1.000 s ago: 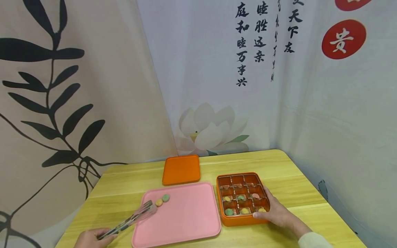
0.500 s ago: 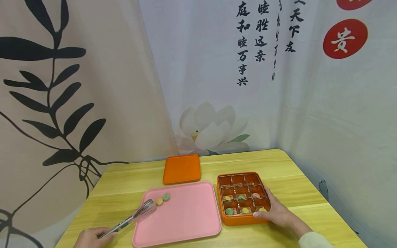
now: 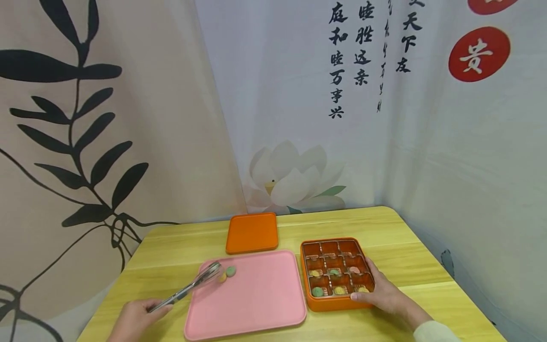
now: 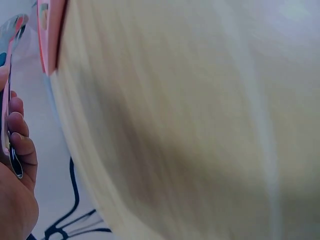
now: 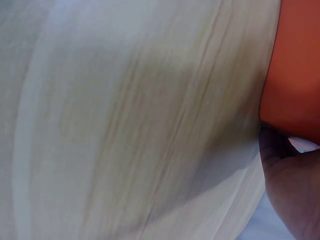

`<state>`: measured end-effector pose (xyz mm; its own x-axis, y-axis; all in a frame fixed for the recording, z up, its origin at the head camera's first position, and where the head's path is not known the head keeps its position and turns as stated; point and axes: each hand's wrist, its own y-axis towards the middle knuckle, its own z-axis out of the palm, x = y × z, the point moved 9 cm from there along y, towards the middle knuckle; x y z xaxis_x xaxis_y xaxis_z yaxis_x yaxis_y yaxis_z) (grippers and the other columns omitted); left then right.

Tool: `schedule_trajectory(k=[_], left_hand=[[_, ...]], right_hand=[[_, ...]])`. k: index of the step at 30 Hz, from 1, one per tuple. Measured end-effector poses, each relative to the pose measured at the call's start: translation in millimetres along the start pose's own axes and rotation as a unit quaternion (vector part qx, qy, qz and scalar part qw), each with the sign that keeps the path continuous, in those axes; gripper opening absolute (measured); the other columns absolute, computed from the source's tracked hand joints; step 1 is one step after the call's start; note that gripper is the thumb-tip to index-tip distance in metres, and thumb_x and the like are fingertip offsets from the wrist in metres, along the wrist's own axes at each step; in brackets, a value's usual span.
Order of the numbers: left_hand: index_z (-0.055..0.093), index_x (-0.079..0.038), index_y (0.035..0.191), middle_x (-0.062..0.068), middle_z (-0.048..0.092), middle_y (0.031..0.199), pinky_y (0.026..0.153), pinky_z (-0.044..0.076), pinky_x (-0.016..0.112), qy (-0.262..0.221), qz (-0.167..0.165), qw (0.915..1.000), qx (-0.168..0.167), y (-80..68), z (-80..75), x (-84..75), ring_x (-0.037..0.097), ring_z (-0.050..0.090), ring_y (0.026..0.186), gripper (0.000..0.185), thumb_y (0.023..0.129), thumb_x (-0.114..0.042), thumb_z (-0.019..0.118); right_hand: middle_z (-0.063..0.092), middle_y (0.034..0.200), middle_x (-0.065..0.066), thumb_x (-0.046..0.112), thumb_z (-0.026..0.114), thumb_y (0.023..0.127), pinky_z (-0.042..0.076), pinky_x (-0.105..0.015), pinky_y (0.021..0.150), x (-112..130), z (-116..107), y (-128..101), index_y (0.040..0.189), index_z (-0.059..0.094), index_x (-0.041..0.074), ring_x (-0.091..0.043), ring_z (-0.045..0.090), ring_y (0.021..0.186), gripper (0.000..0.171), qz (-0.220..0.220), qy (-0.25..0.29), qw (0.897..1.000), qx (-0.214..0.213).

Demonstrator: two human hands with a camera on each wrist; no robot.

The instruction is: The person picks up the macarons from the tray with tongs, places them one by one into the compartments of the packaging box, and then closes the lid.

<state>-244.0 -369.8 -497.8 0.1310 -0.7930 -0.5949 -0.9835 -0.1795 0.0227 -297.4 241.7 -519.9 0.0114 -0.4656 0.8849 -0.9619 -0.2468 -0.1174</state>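
Note:
My left hand grips a pair of metal tongs, whose tips reach over the upper left of a pink tray. Close to those tips lie a yellow cookie-like piece, partly covered by them, and a green one. On the right, my right hand holds the near right corner of an orange box, thumb at its front. A clear divider splits the box into several compartments; the middle and front rows hold small pieces, among them a green one and a pink one.
An orange lid-like square lies behind the pink tray. Everything rests on a wood-grain table. A printed curtain hangs behind the table's far edge.
My left hand has moved forward and right with the tongs, their tips now overlapping the yellow piece. My right hand keeps its hold on the box.

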Motion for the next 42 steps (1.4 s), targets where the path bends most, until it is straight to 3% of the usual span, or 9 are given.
schedule_trajectory(k=[8,18,25,29,34,37,42], left_hand=[[0.078,-0.013,0.088,-0.002,0.059,0.066,0.051,0.033,0.024,-0.04,0.015,0.9991,0.007,12.4,12.3,-28.1,0.012,0.042,0.055,0.026,0.082,-0.038,0.081],[0.079,-0.013,0.088,-0.003,0.062,0.066,0.048,0.034,0.022,-0.072,0.066,0.9952,0.005,29.5,32.5,-73.2,0.01,0.043,0.054,0.023,0.081,-0.034,0.083],[0.079,-0.016,0.087,-0.001,0.065,0.069,0.049,0.037,0.021,-0.096,0.085,0.9914,0.026,43.2,52.3,-101.3,0.01,0.046,0.057,0.015,0.083,-0.03,0.082],[0.08,-0.016,0.092,-0.002,0.067,0.07,0.051,0.038,0.022,-0.103,0.117,0.9873,0.029,50.8,60.5,-120.6,0.011,0.048,0.059,0.015,0.083,-0.028,0.082],[0.08,-0.012,0.098,0.007,0.074,0.081,0.055,0.045,0.024,-0.163,0.113,0.9785,0.057,59.3,73.4,-141.0,0.018,0.06,0.065,0.022,0.084,-0.028,0.081],[0.08,-0.009,0.095,0.012,0.071,0.075,0.049,0.042,0.024,-0.192,0.104,0.9737,0.066,62.8,81.1,-153.1,0.018,0.055,0.056,0.022,0.084,-0.028,0.081],[0.079,-0.012,0.089,0.008,0.062,0.064,0.045,0.036,0.023,-0.183,0.107,0.9753,0.062,67.6,94.5,-172.7,0.011,0.044,0.05,0.019,0.083,-0.029,0.082]], right_hand=[[0.018,0.151,-0.035,0.029,0.082,0.083,0.03,-0.067,0.102,-1,0,-2,0.158,-0.004,0.006,-0.055,0.026,0.136,0.116,0.009,-0.004,1.0,-0.004],[0.021,0.152,-0.035,0.03,0.083,0.082,0.029,-0.066,0.104,0,-2,1,0.157,-0.003,0.004,-0.053,0.029,0.136,0.117,0.001,-0.014,1.0,-0.007],[0.023,0.152,-0.033,0.029,0.082,0.083,0.029,-0.066,0.104,0,-1,2,0.158,-0.003,0.006,-0.05,0.031,0.136,0.115,-0.009,-0.004,1.0,-0.002],[0.026,0.151,-0.031,0.027,0.083,0.083,0.029,-0.065,0.105,-1,-1,3,0.158,-0.002,0.006,-0.048,0.034,0.135,0.115,-0.015,0.001,1.0,-0.002],[0.027,0.151,-0.03,0.024,0.083,0.083,0.03,-0.062,0.105,1,0,3,0.158,-0.002,0.007,-0.044,0.04,0.133,0.114,-0.021,0.016,1.0,0.001],[0.029,0.15,-0.029,0.023,0.082,0.084,0.031,-0.062,0.105,3,0,3,0.158,-0.002,0.008,-0.042,0.043,0.132,0.113,-0.026,0.026,0.999,0.003],[0.027,0.151,-0.03,0.025,0.082,0.084,0.031,-0.062,0.105,4,-1,3,0.158,-0.002,0.007,-0.044,0.04,0.133,0.114,-0.019,0.017,1.0,0.001]])
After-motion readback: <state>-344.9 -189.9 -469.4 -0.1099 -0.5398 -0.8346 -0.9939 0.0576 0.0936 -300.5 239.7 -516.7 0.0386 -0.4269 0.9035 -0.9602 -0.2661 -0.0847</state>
